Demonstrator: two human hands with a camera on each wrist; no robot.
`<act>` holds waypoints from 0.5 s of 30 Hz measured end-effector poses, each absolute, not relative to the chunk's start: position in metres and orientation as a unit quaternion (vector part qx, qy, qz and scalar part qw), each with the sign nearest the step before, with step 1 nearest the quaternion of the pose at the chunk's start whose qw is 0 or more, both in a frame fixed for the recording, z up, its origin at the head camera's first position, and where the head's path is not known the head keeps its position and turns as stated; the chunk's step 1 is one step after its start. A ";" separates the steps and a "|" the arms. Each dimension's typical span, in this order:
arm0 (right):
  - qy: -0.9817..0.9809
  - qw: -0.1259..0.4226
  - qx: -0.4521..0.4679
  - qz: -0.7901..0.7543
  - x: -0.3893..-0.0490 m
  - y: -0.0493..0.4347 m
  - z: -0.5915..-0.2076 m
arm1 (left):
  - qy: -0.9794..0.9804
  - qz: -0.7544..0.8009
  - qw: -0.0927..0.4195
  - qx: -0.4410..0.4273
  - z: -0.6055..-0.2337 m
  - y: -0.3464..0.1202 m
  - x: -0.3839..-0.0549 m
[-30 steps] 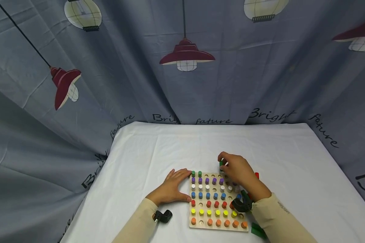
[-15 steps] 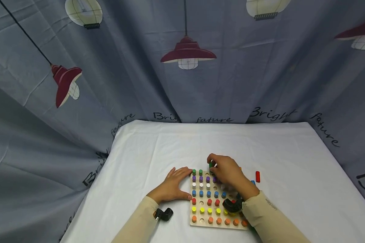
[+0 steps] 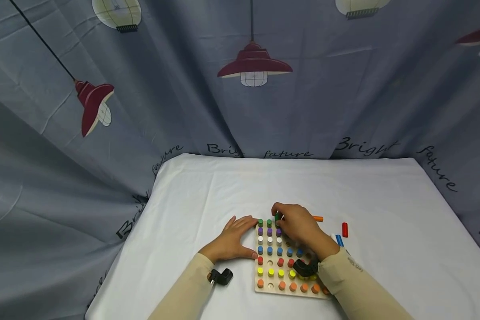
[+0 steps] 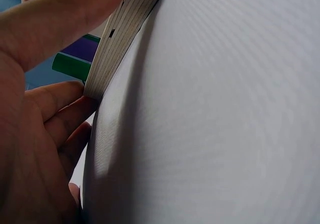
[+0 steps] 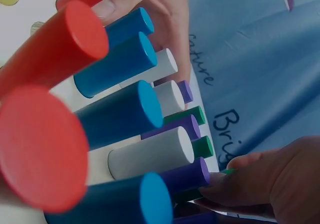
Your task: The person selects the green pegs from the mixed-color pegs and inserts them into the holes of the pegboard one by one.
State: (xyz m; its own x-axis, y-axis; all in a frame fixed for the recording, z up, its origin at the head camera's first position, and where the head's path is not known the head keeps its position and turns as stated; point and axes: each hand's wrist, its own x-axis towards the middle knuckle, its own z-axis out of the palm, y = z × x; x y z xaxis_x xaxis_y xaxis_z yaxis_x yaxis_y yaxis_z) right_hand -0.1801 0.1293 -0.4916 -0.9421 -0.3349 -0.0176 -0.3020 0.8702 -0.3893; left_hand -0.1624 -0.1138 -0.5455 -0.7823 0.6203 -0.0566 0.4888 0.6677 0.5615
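A wooden pegboard (image 3: 288,294) with rows of coloured pegs lies flat on the table. My left hand (image 3: 234,240) rests at its left side, thumb and fingers spread, touching the edge; in the left wrist view the thumb (image 4: 75,21) lies against the board's side. At the back row, my right hand (image 3: 300,224) pinches a green peg (image 3: 277,218) between thumb and fingertips, at the third place from the left. Two green pegs (image 5: 202,147) stand beside it. Whether the held peg is seated in its hole is hidden.
Loose pegs lie right of the board: an orange peg (image 3: 318,218), a red peg (image 3: 345,230) and a blue peg (image 3: 339,240). The right forearm covers the board's right part. A white cloth (image 3: 208,191) covers the table, with a grey-blue curtain (image 3: 176,89) behind.
My right hand has carried the green peg leftward along the back row to beside the two standing green pegs. The left hand has stayed at the board's edge. The head view has shifted slightly.
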 end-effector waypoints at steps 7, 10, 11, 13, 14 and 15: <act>0.968 0.042 -0.175 -0.176 -0.181 0.129 -0.491 | 0.905 0.269 0.130 0.303 -0.546 -0.113 -0.164; 0.969 0.040 -0.178 -0.164 -0.181 0.130 -0.490 | 0.904 0.270 0.129 0.304 -0.545 -0.113 -0.165; 0.970 0.040 -0.178 -0.162 -0.181 0.130 -0.490 | 0.904 0.270 0.128 0.305 -0.544 -0.112 -0.165; 0.970 0.039 -0.178 -0.164 -0.180 0.130 -0.489 | 0.904 0.271 0.126 0.305 -0.543 -0.112 -0.165; 0.969 0.038 -0.178 -0.165 -0.180 0.131 -0.489 | 0.905 0.269 0.126 0.306 -0.542 -0.112 -0.165; 0.969 0.038 -0.178 -0.167 -0.180 0.131 -0.489 | 0.905 0.268 0.127 0.305 -0.541 -0.112 -0.165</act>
State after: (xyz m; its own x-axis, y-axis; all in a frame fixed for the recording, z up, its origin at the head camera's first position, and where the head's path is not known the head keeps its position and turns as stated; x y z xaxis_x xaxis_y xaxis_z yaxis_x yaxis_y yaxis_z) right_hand -0.1803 0.1311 -0.4886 -0.9334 -0.3585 -0.0138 -0.3330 0.8802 -0.3380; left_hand -0.1650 -0.1122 -0.5414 -0.7819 0.6200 -0.0656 0.4841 0.6701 0.5627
